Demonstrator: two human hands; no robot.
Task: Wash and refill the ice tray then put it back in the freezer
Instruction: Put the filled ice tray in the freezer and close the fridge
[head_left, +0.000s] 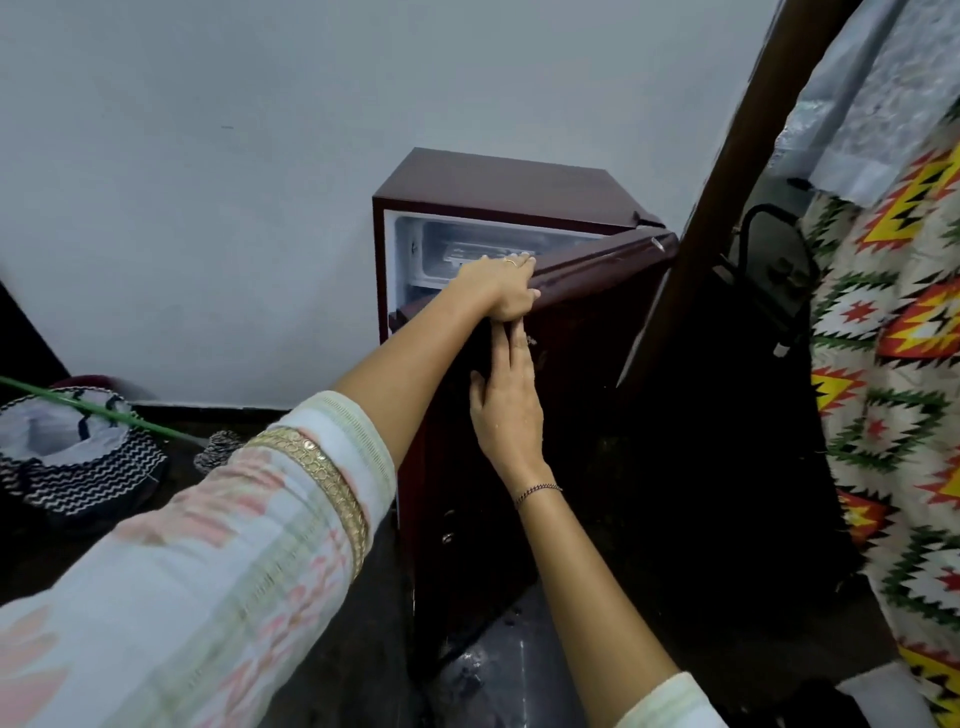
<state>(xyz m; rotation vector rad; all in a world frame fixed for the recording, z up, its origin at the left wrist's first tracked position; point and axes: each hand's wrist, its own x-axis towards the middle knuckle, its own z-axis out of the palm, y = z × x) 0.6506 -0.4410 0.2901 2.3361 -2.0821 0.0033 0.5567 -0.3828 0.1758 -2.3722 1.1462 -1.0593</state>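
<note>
A small maroon fridge stands against the grey wall with its door partly ajar. Through the gap at the top I see the white freezer compartment, with something pale and ribbed inside that may be the ice tray. My left hand grips the door's top edge, fingers curled over it and thumb on the front. My right hand lies flat against the door's front face just below the left hand, fingers straight and pointing up, holding nothing.
A zigzag-patterned basket with a green stick across it sits on the dark floor at the left. A brown wooden post leans at the right, beside a bright patterned cloth and a dark object behind the door.
</note>
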